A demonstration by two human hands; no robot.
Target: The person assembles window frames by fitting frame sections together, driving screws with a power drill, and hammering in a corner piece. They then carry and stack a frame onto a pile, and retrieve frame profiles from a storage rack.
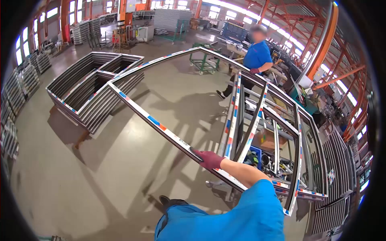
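My right hand [210, 159], in a dark red glove, is closed around the near side rail of a large window frame [157, 123]. The frame's pale profile carries strips of printed film in blue, red and white. It is held raised off the floor and reaches from the stacked frames at left to the workbench side at right. On its far side, a co-worker's gloved hand [254, 71] touches the rail. My left hand is out of view.
A stack of similar frames [96, 106] rests on supports at left. More frames [295, 193] lie on a bench at right, over tools, a blue bin [254, 156] and a cardboard box [270, 139]. A co-worker [257, 54] in blue stands opposite; a green cart [203, 63] stands behind.
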